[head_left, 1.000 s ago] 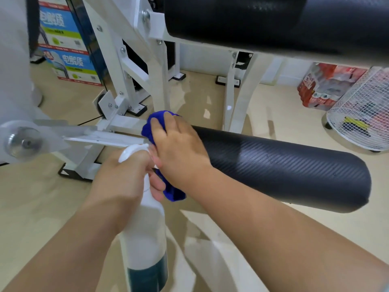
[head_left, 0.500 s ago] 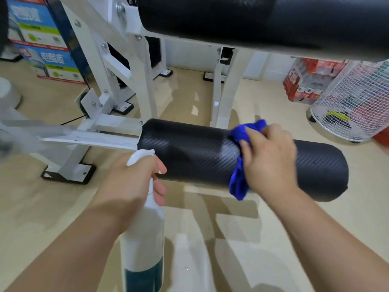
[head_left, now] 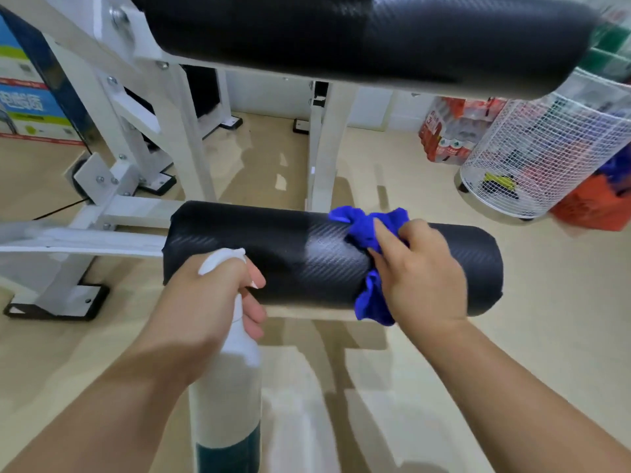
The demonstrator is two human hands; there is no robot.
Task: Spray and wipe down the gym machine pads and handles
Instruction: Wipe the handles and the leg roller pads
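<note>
Currently: right hand (head_left: pixel 423 278) clutches crumpled blue microfibre cloth (head_left: pixel 367 223) against right half of black textured roller pad (head_left: pixel 290 254) | left hand (head_left: pixel 211 302) grips white spray bottle (head_left: pixel 227 387) near pad's left end | long black upper pad (head_left: pixel 341 32) overhangs | white steel frame (head_left: pixel 184 131) left, white wire basket (head_left: pixel 546 148) right | pad's right end unsupported above beige floor (head_left: pixel 546 336).

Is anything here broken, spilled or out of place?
Nothing stands out. The lower roller pad looks intact; the pale patch beside the blue cloth under the right hand looks like sheen or spray, not damage.
</note>
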